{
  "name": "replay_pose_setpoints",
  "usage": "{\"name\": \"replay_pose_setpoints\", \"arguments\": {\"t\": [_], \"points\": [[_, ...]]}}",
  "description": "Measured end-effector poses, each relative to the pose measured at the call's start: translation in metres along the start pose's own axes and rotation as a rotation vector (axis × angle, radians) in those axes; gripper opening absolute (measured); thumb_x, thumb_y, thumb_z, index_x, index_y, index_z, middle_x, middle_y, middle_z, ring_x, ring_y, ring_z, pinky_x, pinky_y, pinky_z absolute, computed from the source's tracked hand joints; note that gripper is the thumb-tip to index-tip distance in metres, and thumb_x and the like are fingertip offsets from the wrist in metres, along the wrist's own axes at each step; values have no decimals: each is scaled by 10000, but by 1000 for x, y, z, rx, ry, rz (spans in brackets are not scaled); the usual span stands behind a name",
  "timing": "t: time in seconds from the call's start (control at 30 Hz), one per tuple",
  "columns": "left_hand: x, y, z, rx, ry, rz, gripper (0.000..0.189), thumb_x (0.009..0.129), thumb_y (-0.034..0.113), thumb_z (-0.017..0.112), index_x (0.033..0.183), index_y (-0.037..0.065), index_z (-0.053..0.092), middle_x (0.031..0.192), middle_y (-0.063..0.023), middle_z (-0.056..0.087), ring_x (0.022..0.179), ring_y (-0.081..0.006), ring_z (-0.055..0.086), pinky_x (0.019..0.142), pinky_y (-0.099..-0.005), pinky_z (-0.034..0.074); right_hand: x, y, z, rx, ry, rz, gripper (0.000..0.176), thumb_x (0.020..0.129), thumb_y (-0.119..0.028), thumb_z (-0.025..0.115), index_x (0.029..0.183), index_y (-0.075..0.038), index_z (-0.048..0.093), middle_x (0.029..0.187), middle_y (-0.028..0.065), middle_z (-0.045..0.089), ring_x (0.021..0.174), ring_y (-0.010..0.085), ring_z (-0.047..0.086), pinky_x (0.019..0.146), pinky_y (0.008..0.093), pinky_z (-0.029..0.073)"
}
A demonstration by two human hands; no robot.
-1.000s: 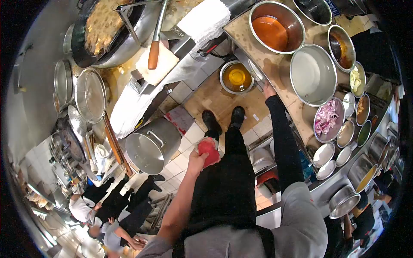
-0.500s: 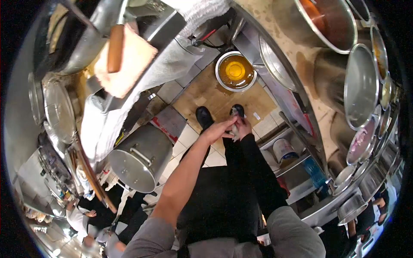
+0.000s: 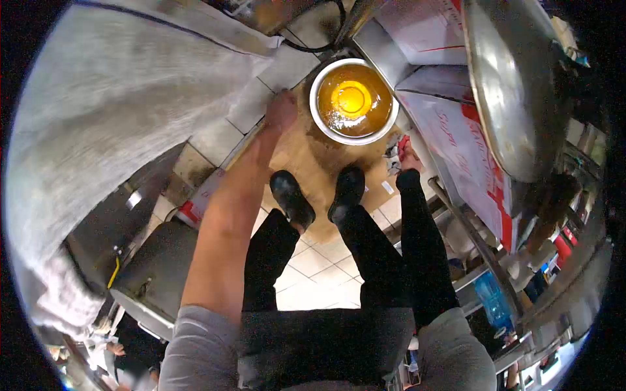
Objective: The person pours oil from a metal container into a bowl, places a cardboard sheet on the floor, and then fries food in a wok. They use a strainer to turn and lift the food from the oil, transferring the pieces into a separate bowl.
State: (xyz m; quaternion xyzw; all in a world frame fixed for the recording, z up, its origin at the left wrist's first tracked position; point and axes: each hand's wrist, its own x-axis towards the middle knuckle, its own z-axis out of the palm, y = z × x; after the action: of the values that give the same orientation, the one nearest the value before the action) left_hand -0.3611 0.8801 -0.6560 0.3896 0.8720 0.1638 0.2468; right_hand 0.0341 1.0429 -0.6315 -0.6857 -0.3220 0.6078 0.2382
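A round metal bowl (image 3: 315, 117) of amber liquid stands on brown cardboard (image 3: 313, 150) on the floor. My left hand (image 3: 282, 112) is just left of the bowl, apart from it; its fingers are blurred. To the bowl's lower right is my right hand (image 3: 409, 158), with its fingers closed on a red and grey cloth-like item (image 3: 394, 153). The exact shape of that item is hard to make out.
White and red boxes (image 3: 450, 137) stand right of the bowl, below a large metal lid (image 3: 499, 85). A grey cloth (image 3: 137, 85) hangs at the left, above a big metal pot (image 3: 160, 264). Part of a co-worker (image 3: 114, 355) shows at the lower left.
The view has dropped closer to the floor. My hands, together before, are now apart on either side of the bowl. The red and grey item now shows at my right hand.
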Motion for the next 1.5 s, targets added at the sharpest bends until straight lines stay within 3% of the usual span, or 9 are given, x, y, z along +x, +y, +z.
{"name": "replay_pose_setpoints", "arguments": {"t": [0.17,0.47,0.67,0.8,0.9,1.03,1.13,1.33,1.5], "points": [[65,41,-14,-265,-130,33,236,899,187,487,992,65,666,1013,-203,668,1016,-356,625,898,-438,485,30,22,42,210,-222,-113,413,881,-313,722,1138,5,664,994,53,701,827,159,666,737,286,533],[91,54,-10,-335,-388,-129,232,856,192,560,996,43,670,1026,-164,693,986,-285,652,882,-396,502,18,9,66,204,-145,-92,182,877,-227,732,950,-77,659,898,56,692,740,178,660,681,318,550],[111,-20,79,-641,-350,-123,193,832,147,557,972,58,658,950,-161,685,908,-286,650,814,-406,502,24,12,68,250,-142,-181,214,863,-267,750,884,-71,670,813,32,670,657,155,608,604,311,504],[53,62,-40,-300,-212,-111,155,856,133,523,917,48,637,920,-185,664,887,-340,635,804,-433,500,10,-2,75,172,-125,-163,210,867,-264,743,852,-73,658,789,11,655,663,138,590,630,293,494],[46,22,-12,-395,-41,141,158,869,142,520,932,51,632,940,-189,660,915,-366,626,819,-441,496,3,-7,67,147,-241,-116,223,864,-270,747,907,-63,675,834,6,661,725,135,599,663,295,499],[-4,47,-75,-286,-193,-126,185,885,146,530,978,32,642,998,-217,657,967,-382,623,822,-445,485,-18,-14,70,62,-170,-174,206,872,-249,741,919,-60,674,831,14,660,719,135,601,653,295,505],[-44,12,-59,-298,2,-44,188,903,189,506,907,29,606,868,-195,612,819,-338,593,765,-438,478,-83,-58,77,158,-241,-64,182,867,-223,750,923,-65,681,867,5,662,777,127,610,728,301,511],[-143,78,-178,-478,-32,-434,204,920,152,541,1054,22,621,1003,-230,661,908,-400,624,801,-434,486,-183,-130,68,89,-282,-6,180,872,-237,744,924,-76,682,858,-6,659,755,114,597,712,274,495],[-225,147,-297,-510,50,-512,201,930,155,562,1052,4,618,898,-152,660,797,-269,618,736,-386,493,-299,-216,52,49,-311,-53,181,929,-237,676,912,-59,648,772,-2,633,628,101,558,578,263,462]]}}
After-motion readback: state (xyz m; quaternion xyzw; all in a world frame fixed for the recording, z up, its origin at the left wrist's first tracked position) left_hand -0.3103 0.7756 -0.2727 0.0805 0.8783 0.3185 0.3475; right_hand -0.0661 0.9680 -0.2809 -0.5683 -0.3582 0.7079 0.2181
